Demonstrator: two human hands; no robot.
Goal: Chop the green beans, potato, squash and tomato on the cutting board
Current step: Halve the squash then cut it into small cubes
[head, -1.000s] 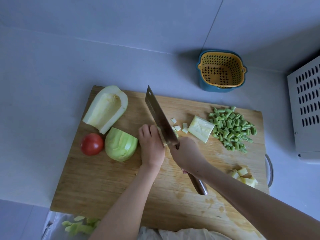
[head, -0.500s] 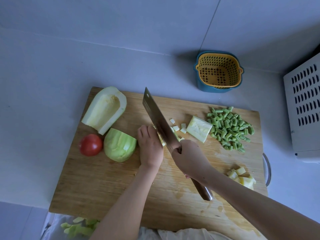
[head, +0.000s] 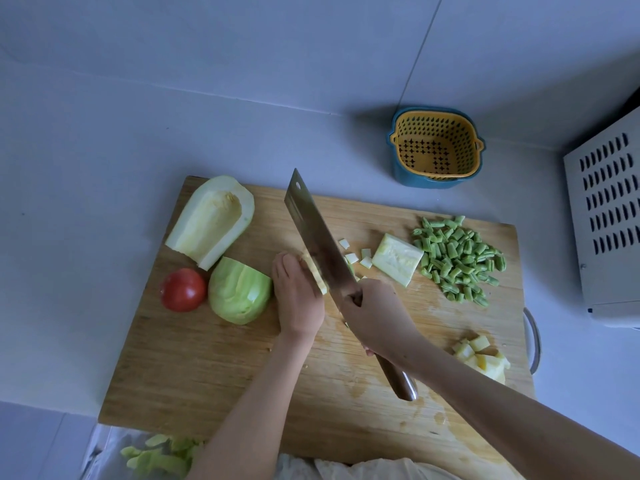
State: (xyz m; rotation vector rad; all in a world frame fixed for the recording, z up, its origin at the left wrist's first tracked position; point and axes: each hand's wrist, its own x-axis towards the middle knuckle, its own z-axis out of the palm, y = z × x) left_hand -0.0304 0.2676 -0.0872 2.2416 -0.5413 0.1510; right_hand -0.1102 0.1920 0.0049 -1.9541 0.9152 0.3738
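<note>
On the wooden cutting board (head: 214,368) my right hand (head: 375,315) grips a cleaver (head: 317,237), its blade angled up and to the left. My left hand (head: 298,296) presses down on a strip of squash (head: 313,273) that lies against the blade's left side. Small squash cubes (head: 356,258) lie just right of the blade. A squash chunk (head: 398,259) sits beside a pile of chopped green beans (head: 459,258). A hollowed squash half (head: 213,220), a peeled squash piece (head: 239,291) and a whole tomato (head: 183,289) lie at the left. Potato cubes (head: 483,356) sit at the right.
A yellow strainer basket in a blue bowl (head: 436,147) stands behind the board. A white vented appliance (head: 606,220) is at the right edge. Green peelings (head: 159,455) lie in a bag below the board's near left corner. A metal handle (head: 533,337) shows at the board's right end.
The cleaver has shifted a little to the left along the squash strip, and my left hand has backed off leftwards with it. A few more cut pieces lie right of the blade.
</note>
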